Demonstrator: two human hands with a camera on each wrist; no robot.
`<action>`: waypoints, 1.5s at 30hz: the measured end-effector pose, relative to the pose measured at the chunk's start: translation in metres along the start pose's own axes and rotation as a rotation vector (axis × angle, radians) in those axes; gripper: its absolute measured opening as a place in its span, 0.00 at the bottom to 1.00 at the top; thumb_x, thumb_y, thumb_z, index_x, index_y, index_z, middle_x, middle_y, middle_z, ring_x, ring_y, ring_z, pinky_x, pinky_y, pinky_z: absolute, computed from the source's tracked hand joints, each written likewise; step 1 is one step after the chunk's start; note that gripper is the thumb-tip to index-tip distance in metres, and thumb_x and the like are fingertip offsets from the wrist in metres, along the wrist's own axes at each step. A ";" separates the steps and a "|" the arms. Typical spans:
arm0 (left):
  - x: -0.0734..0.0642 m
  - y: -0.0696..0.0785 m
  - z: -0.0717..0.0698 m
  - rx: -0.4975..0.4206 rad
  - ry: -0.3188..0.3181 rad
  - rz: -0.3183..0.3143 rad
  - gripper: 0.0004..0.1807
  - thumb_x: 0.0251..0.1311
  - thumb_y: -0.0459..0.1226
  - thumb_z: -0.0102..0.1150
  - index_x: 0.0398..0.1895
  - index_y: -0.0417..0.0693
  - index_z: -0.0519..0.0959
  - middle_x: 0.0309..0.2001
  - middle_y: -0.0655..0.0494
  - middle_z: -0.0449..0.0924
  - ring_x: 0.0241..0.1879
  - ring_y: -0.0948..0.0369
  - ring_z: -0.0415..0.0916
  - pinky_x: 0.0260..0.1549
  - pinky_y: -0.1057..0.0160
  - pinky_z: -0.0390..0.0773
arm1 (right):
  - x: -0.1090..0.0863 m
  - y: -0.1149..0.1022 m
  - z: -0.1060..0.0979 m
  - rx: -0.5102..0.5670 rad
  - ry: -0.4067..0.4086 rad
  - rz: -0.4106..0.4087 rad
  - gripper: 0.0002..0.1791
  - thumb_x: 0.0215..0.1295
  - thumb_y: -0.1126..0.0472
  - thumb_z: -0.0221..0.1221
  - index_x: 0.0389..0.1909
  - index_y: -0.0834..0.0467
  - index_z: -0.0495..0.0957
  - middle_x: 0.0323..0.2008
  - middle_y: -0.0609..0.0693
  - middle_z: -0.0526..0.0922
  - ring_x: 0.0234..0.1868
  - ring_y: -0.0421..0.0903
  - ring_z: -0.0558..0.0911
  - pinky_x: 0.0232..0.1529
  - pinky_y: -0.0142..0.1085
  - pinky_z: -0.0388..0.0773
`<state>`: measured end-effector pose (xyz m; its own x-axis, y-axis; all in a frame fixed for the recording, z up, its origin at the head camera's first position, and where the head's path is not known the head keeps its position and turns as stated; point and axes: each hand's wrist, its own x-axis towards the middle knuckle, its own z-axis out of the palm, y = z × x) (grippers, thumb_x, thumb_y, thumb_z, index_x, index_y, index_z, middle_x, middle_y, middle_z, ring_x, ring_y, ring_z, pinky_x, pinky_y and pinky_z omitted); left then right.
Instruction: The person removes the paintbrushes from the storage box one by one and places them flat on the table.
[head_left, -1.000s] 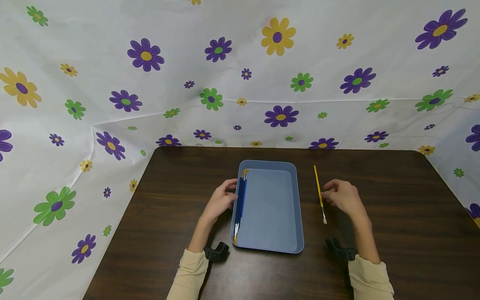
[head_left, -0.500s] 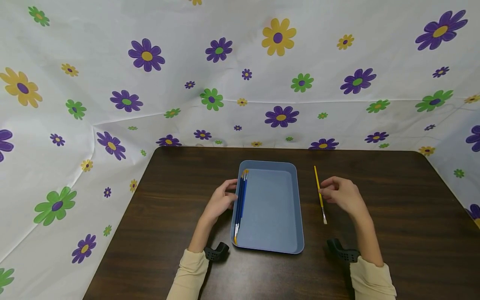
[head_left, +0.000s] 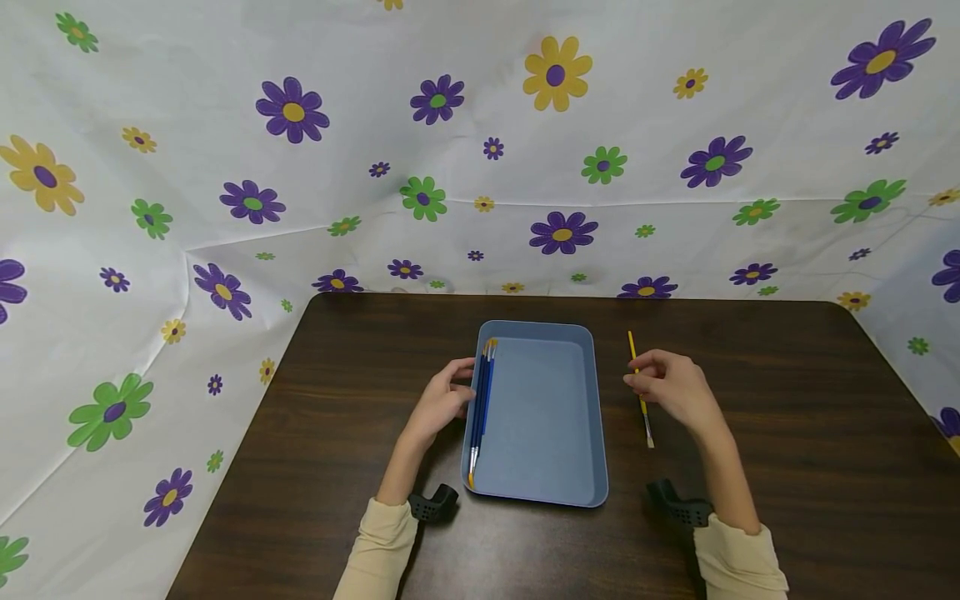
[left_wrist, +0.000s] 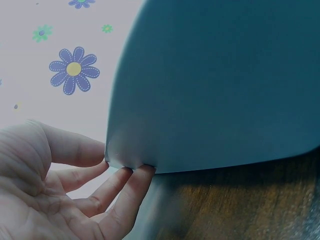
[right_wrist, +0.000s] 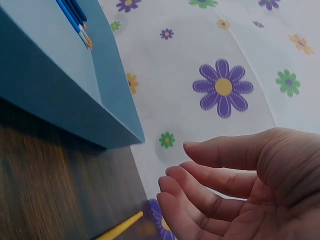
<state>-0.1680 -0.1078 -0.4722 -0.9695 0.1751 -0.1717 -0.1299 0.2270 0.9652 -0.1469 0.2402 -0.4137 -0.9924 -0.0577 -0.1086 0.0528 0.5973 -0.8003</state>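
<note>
My left hand (head_left: 441,396) is at the left side of a blue-grey tray (head_left: 540,400); in the left wrist view its thumb and fingertips touch the tray's outer wall (left_wrist: 200,100). Blue-handled paintbrushes (head_left: 478,408) lie together along the tray's left inner side. To the right of the tray, a yellow paintbrush (head_left: 644,408) rests on the table, bristles toward me. Over the middle of its handle is my right hand (head_left: 675,387), thumb apart from the loosely bent fingers. The right wrist view shows nothing between them, with the yellow handle (right_wrist: 121,227) below.
The dark wooden table (head_left: 360,367) reaches back to a white sheet (head_left: 480,100) printed with flowers, which also covers the sides. A black wrist mount (head_left: 433,505) sits on the left wrist and another mount (head_left: 678,504) on the right.
My right hand has shifted slightly left and farther back, now overlapping the yellow paintbrush's handle. The left hand, the tray and the brushes have stayed in place.
</note>
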 end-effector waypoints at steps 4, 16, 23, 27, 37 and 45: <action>0.000 -0.001 0.000 -0.002 -0.002 0.004 0.30 0.65 0.27 0.53 0.73 0.38 0.70 0.64 0.37 0.72 0.47 0.49 0.77 0.34 0.54 0.83 | 0.000 -0.006 0.007 0.001 -0.001 -0.040 0.18 0.72 0.63 0.63 0.52 0.75 0.78 0.35 0.58 0.85 0.35 0.55 0.86 0.38 0.43 0.86; 0.002 0.000 -0.002 0.007 -0.017 -0.004 0.31 0.65 0.28 0.52 0.73 0.42 0.70 0.65 0.38 0.72 0.45 0.52 0.78 0.35 0.57 0.83 | 0.000 -0.024 0.023 0.017 -0.039 -0.083 0.14 0.70 0.66 0.63 0.49 0.73 0.79 0.33 0.57 0.86 0.36 0.58 0.86 0.38 0.40 0.86; 0.001 0.000 -0.003 -0.001 -0.016 -0.003 0.31 0.64 0.28 0.52 0.73 0.42 0.70 0.65 0.38 0.72 0.45 0.52 0.78 0.35 0.56 0.83 | 0.001 -0.030 0.035 0.018 -0.025 -0.125 0.13 0.67 0.68 0.64 0.48 0.73 0.81 0.32 0.55 0.85 0.32 0.53 0.86 0.35 0.37 0.85; 0.001 0.000 -0.002 0.000 -0.018 -0.001 0.31 0.64 0.27 0.52 0.73 0.42 0.71 0.64 0.38 0.72 0.45 0.52 0.78 0.34 0.56 0.83 | 0.000 -0.033 0.041 0.018 -0.009 -0.142 0.12 0.66 0.67 0.64 0.47 0.72 0.82 0.30 0.53 0.85 0.30 0.51 0.85 0.32 0.35 0.80; 0.001 -0.001 -0.003 0.006 -0.019 0.003 0.31 0.64 0.28 0.52 0.72 0.41 0.71 0.64 0.38 0.73 0.44 0.52 0.77 0.34 0.56 0.82 | -0.001 -0.039 0.054 0.047 0.001 -0.145 0.11 0.66 0.67 0.66 0.45 0.70 0.83 0.30 0.52 0.86 0.29 0.48 0.85 0.31 0.35 0.79; 0.002 -0.002 -0.003 0.003 -0.018 0.000 0.31 0.64 0.28 0.52 0.73 0.42 0.71 0.64 0.39 0.73 0.45 0.52 0.77 0.35 0.56 0.83 | 0.000 -0.045 0.067 0.070 0.025 -0.121 0.12 0.66 0.69 0.66 0.46 0.71 0.82 0.30 0.53 0.85 0.30 0.50 0.87 0.32 0.33 0.81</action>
<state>-0.1706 -0.1105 -0.4739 -0.9656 0.1926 -0.1749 -0.1290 0.2294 0.9647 -0.1421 0.1594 -0.4176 -0.9944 -0.1053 0.0055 -0.0608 0.5297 -0.8460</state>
